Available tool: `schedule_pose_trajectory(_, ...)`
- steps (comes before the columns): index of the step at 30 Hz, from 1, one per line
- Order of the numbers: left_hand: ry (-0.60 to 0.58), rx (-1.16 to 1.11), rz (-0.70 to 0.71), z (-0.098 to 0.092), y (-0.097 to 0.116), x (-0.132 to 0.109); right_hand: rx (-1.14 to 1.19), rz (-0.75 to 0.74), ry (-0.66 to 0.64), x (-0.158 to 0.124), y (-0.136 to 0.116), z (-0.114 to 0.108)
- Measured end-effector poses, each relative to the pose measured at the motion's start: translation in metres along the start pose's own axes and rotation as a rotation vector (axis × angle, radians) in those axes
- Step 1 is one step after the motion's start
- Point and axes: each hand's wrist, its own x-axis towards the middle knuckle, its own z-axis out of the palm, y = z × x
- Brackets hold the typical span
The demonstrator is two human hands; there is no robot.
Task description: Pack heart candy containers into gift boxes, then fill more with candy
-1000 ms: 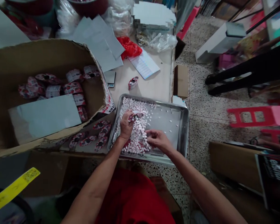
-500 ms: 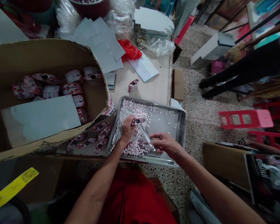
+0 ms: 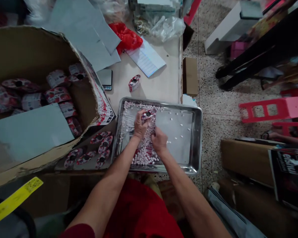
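My left hand (image 3: 139, 125) is wrapped round a small red-and-white printed pack (image 3: 149, 114) with a dark round hole on top, held over the metal tray (image 3: 198, 138). Close beside it, my right hand (image 3: 160, 141) is closed in a fist; whatever it grips is hidden by the fingers. Small pale pink pellets (image 3: 144, 158) cover the left part of the tray under both hands, and a few lie scattered on its right part. A similar pack (image 3: 134, 83) stands on the table just behind the tray.
To the left, a cardboard box (image 3: 89, 81) holds several printed packs and a pale board (image 3: 32, 127). More packs (image 3: 105, 144) stand between box and tray. Behind lie a red plastic bag (image 3: 126, 37), papers (image 3: 147, 59) and a scale-like device (image 3: 106, 78). A person's legs (image 3: 258, 49) are at right.
My right hand has moved left toward the pack and closed into a fist; the clear tube it held no longer shows clearly. The view has shifted, and my left hand still holds the pack.
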Motion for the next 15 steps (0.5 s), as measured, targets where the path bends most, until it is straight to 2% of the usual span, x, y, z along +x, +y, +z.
schedule_pose_trajectory(3, -0.006, -0.068, -0.083, 0.004, 0.013, -0.022, 0.365, 0.093, 0.012, -0.006, -0.004, -0.001)
schedule_pose_trajectory(7, -0.009, 0.065, -0.012, -0.029, 0.025, -0.023, 0.785, 0.184, -0.093, -0.030, 0.016, -0.036)
schedule_pose_trajectory(11, -0.018, 0.190, 0.041, -0.060, 0.026, -0.017, 0.892, 0.143, -0.274, -0.053, 0.021, -0.079)
schedule_pose_trajectory(15, -0.083, 0.241, 0.091, -0.067, 0.031, -0.023, 0.842, 0.079, -0.427, -0.053, 0.003, -0.103)
